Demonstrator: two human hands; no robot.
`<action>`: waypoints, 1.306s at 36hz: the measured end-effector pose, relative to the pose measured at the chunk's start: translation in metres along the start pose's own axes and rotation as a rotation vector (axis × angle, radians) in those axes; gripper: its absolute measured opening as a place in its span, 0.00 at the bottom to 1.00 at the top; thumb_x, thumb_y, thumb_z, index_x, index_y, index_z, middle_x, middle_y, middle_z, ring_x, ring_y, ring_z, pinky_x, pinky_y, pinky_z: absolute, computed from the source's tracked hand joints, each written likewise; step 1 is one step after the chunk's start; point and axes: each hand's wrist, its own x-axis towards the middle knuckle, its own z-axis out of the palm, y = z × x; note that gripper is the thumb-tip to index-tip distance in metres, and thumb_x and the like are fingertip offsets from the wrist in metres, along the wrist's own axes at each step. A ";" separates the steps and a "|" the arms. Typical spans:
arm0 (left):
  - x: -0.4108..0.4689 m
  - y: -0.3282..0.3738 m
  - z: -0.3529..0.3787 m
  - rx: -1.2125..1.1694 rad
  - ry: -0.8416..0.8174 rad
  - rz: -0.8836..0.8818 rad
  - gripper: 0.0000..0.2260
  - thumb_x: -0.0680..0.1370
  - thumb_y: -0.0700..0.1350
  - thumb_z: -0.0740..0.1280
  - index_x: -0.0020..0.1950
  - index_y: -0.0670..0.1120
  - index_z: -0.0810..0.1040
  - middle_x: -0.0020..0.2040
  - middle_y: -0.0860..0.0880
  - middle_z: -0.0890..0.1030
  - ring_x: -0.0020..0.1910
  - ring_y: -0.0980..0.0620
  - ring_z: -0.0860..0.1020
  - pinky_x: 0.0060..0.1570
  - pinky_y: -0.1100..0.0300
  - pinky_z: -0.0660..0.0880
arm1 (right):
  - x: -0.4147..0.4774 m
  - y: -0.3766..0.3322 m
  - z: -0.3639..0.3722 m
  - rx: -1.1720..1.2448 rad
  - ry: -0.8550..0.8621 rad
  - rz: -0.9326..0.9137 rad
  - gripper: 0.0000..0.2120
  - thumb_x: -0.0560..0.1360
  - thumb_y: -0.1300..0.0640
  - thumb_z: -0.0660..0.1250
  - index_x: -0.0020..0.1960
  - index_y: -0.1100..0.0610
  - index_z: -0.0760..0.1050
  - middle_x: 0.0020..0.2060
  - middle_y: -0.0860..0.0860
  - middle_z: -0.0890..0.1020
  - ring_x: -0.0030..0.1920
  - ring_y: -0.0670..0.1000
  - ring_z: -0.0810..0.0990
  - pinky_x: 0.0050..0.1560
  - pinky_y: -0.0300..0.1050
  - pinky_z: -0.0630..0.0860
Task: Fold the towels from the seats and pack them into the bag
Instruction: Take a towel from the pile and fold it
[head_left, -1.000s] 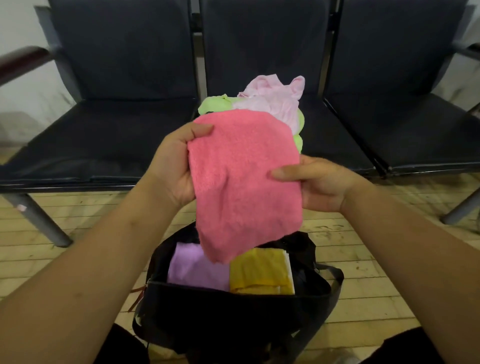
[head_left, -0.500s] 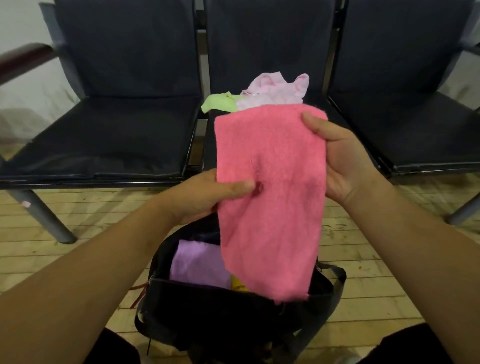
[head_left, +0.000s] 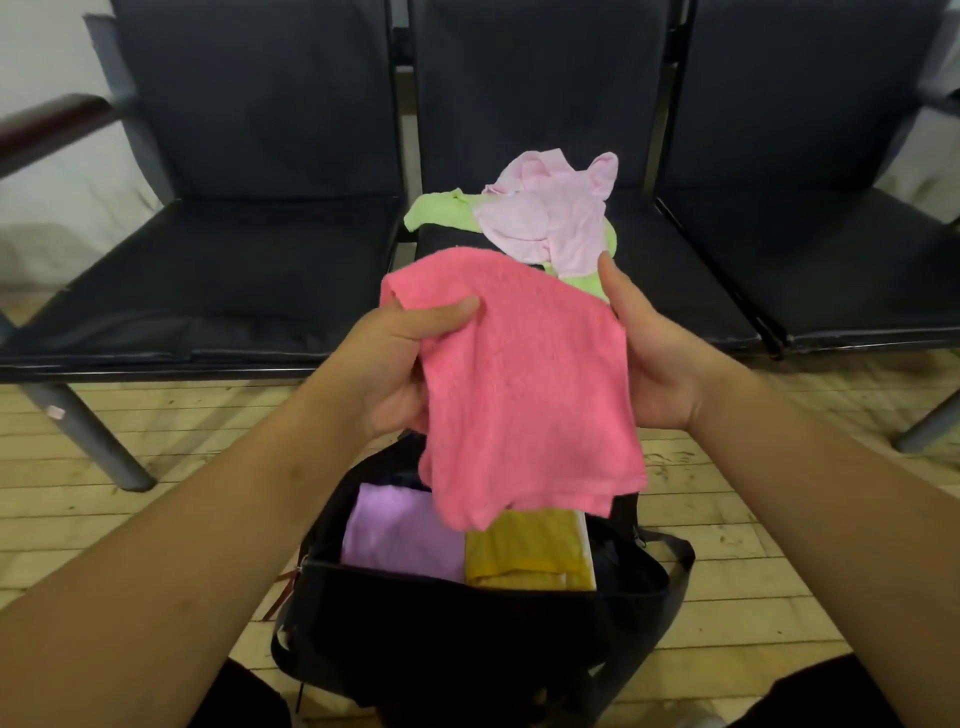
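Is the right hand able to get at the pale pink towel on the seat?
Probably, but not freely: the pale pink towel lies uncovered just beyond the right hand, which is holding the bright pink towel and would have to release it first.

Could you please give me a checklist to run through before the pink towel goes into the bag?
1. Left hand and right hand grip the pink towel: ok.
2. Towel folded neatly: not ok, lower edge uneven.
3. Bag open beneath it: ok.
4. Room beside the purple towel and yellow towel: cannot tell.
5. Middle seat emptied: not ok, light pink towel and green towel lie there.
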 end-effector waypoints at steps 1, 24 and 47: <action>0.000 0.002 -0.001 0.015 -0.012 -0.002 0.25 0.65 0.41 0.74 0.63 0.44 0.78 0.52 0.45 0.84 0.49 0.44 0.84 0.49 0.41 0.80 | -0.001 0.000 0.000 -0.006 -0.014 -0.017 0.35 0.69 0.28 0.62 0.66 0.50 0.80 0.64 0.53 0.81 0.65 0.55 0.79 0.65 0.54 0.76; 0.012 0.016 -0.025 0.303 -0.102 -0.069 0.16 0.74 0.43 0.69 0.60 0.41 0.79 0.49 0.47 0.86 0.49 0.50 0.84 0.44 0.54 0.82 | 0.006 -0.007 0.003 0.054 0.181 -0.183 0.30 0.67 0.57 0.76 0.66 0.65 0.77 0.54 0.57 0.84 0.48 0.55 0.84 0.49 0.48 0.82; 0.018 0.019 -0.039 1.233 0.131 0.444 0.16 0.74 0.44 0.74 0.59 0.54 0.77 0.46 0.58 0.82 0.46 0.61 0.80 0.43 0.73 0.72 | -0.002 -0.005 0.003 -0.539 0.380 -0.456 0.23 0.67 0.73 0.75 0.56 0.53 0.82 0.60 0.56 0.79 0.58 0.57 0.81 0.54 0.53 0.83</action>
